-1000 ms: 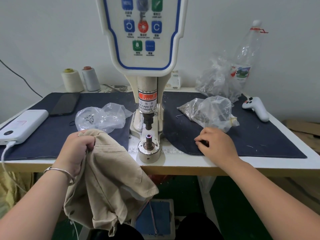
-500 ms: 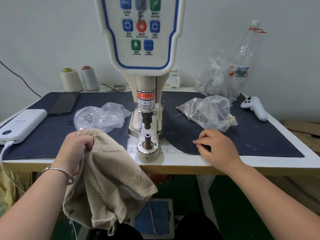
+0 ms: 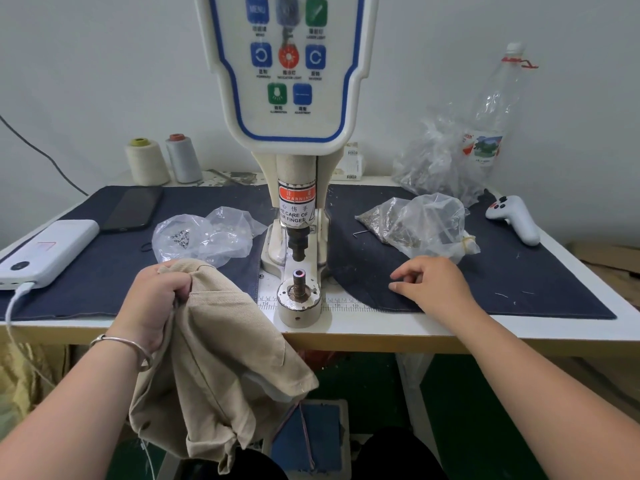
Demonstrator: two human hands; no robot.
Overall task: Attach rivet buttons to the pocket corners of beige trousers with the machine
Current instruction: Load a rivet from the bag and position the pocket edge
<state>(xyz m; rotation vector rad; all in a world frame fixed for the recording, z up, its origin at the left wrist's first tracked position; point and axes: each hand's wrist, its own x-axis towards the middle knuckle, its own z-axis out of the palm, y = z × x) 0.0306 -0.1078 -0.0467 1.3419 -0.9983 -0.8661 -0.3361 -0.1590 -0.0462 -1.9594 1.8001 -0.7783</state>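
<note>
The beige trousers (image 3: 221, 368) hang bunched over the table's front edge, left of the machine. My left hand (image 3: 152, 299) grips their top fold in a fist. The rivet machine (image 3: 298, 237) stands at the centre, its punch raised above the lower die post (image 3: 299, 282), which is bare. My right hand (image 3: 429, 285) rests on the dark cloth mat (image 3: 519, 271) right of the die, fingers curled with thumb and forefinger close together. Any rivet between them is too small to see.
A clear bag of small metal parts (image 3: 204, 237) lies left of the machine, another bag (image 3: 419, 226) to the right. A power bank (image 3: 45, 251), phone (image 3: 133, 209), two thread cones (image 3: 162, 162), a plastic bottle (image 3: 491, 109) and a white controller (image 3: 516, 218) ring the table. A pedal (image 3: 311, 434) sits below.
My right hand has shifted a little and its fingertips have lifted slightly off the mat. My left hand keeps the same grip on the trousers.
</note>
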